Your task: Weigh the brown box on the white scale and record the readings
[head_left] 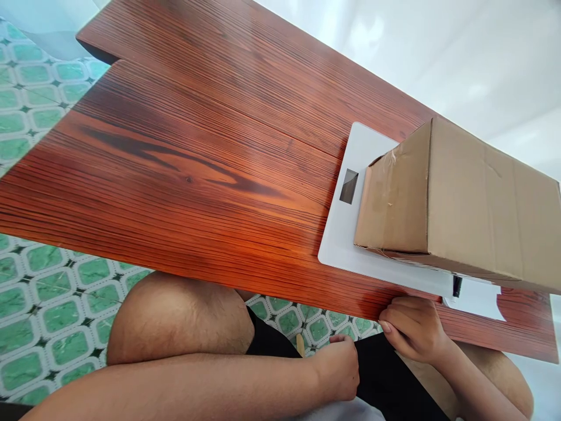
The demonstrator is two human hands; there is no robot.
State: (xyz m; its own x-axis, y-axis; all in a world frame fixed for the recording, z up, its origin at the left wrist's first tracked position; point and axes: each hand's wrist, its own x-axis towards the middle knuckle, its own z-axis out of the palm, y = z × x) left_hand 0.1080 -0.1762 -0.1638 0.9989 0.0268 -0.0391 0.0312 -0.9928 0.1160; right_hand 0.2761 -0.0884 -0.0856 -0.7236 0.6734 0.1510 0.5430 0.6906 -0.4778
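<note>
My right hand (414, 328) rests against the near edge of the wooden table (210, 152), its fingers curled into a loose fist, with nothing visible in it. Over my lap lies my left hand (338, 369), its fingers curled in and partly hidden; no object shows in it. Beyond my right hand sits a flat white digital scale (339, 240) with a dark display (349, 186). A closed brown cardboard box (473, 199) stands on the scale, covering its right part.
White paper (475, 298) and a small black item (457, 286) lie partly under the box's near side. My knees are below the table's near edge. Green and white tiles (48, 286) cover the floor. A pale curtain-like backdrop (394, 41) hangs behind the table.
</note>
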